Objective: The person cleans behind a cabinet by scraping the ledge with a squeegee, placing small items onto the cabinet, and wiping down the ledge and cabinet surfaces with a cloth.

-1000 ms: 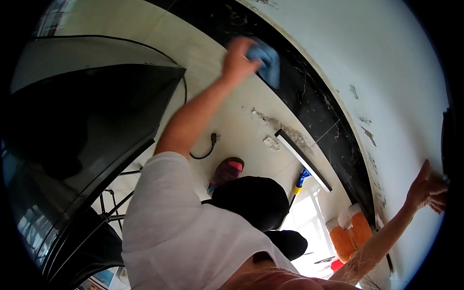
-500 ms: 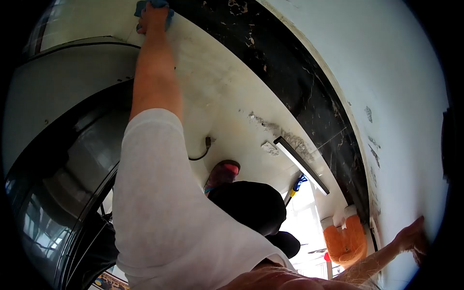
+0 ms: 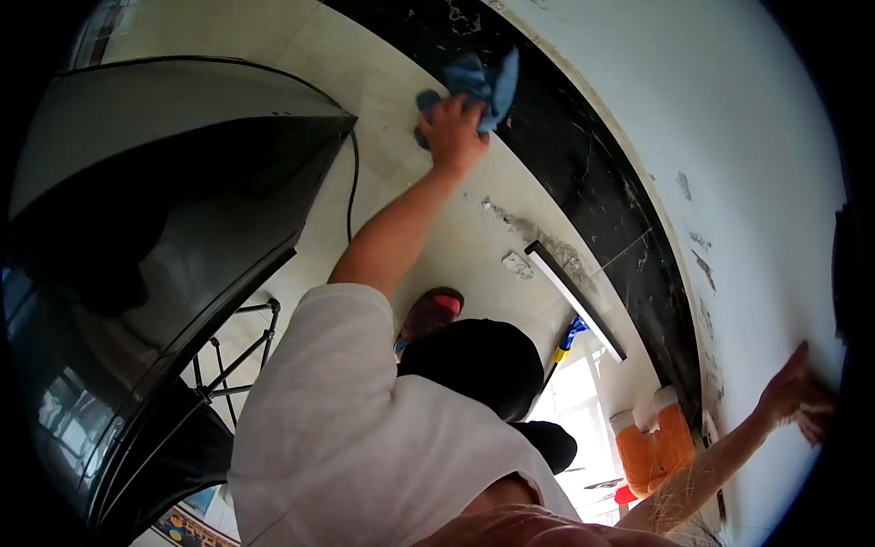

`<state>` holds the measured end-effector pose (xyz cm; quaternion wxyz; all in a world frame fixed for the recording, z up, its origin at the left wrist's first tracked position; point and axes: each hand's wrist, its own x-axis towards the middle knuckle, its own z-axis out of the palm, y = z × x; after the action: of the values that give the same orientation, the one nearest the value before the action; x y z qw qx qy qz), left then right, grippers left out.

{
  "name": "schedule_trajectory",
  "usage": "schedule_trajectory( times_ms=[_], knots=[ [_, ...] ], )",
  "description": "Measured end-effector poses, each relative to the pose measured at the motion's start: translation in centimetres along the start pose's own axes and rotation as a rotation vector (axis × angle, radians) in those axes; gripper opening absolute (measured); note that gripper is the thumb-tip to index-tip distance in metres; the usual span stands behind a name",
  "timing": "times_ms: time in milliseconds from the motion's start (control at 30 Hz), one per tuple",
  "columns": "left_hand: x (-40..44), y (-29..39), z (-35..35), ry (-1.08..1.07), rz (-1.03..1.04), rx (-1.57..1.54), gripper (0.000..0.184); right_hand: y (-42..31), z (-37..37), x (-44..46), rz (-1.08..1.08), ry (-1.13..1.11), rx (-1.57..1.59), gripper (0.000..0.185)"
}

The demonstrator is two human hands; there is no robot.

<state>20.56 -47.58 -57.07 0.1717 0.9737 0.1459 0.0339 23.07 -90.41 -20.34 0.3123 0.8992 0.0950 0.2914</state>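
Observation:
My left hand [image 3: 456, 137] is closed on a crumpled blue cloth [image 3: 478, 87]. The cloth lies across the edge between the pale floor [image 3: 383, 91] and a black marbled band [image 3: 583, 155] along the wall's foot. Over at the far right, my right hand [image 3: 793, 397] rests on the white wall [image 3: 738, 182], fingers apart, nothing visible in it. My bent knee in black [image 3: 483, 374] and a reddish shoe [image 3: 433, 314] show beneath me.
A glossy black panel [image 3: 200, 219] with a cable [image 3: 354, 182] fills the left side, thin black metal legs [image 3: 264, 342] below it. Crumbling plaster [image 3: 538, 237], a long white strip [image 3: 579, 301], a blue-and-yellow tool [image 3: 570, 337] and an orange object [image 3: 652, 451] are to the right.
My left hand has brought the blue cloth from the top left across to the right and nearer, onto the black band's edge. My right hand has shifted slightly up the wall.

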Motion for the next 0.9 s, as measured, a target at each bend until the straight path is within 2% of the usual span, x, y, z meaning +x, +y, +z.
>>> schedule_trajectory(
  times_ms=[33,167,233,267,333,367,433,567,633,767,900],
  knots=[
    [-1.5,0.8,0.0,-0.007,0.030,-0.023,0.045,-0.8,-0.3,0.9,-0.068,0.119,-0.003,0.081],
    [-3.5,1.3,-0.8,-0.075,0.126,-0.093,0.053,-0.1,0.8,0.9,-0.206,0.229,-0.233,0.076],
    [-2.0,-0.7,-1.5,-0.067,0.265,-0.477,0.065,-0.3,0.5,1.0,-0.244,0.260,-0.279,0.075],
    [-0.6,-2.1,-3.4,-0.095,0.264,-0.293,0.073,-0.4,0.3,1.1,-0.256,0.271,-0.297,0.074],
    [1.2,-3.9,-8.3,-0.062,0.200,0.176,0.060,-0.5,0.1,1.3,-0.280,0.295,-0.330,0.073],
    [1.9,-6.1,-8.5,-0.105,0.231,0.451,0.051,-0.6,-0.1,1.4,-0.287,0.307,-0.344,0.073],
    [2.4,-7.8,-10.1,-0.349,0.189,0.890,0.042,-0.7,-0.3,1.6,-0.298,0.326,-0.360,0.073],
    [1.7,-10.1,-11.5,-0.458,0.205,1.119,0.036,-0.9,-0.8,2.0,-0.331,0.360,-0.391,0.073],
    [1.7,-10.0,-12.4,-0.658,0.312,1.209,0.033,-0.9,-0.8,2.2,-0.347,0.375,-0.411,0.074],
    [1.6,-11.1,-12.1,-0.639,0.394,1.203,0.030,-0.9,-1.3,3.0,-0.422,0.476,-0.480,0.074],
    [1.9,-11.5,-11.8,-0.595,0.403,1.193,0.029,1.5,1.3,1.2,-0.447,0.305,-0.469,0.065]
  ],
)
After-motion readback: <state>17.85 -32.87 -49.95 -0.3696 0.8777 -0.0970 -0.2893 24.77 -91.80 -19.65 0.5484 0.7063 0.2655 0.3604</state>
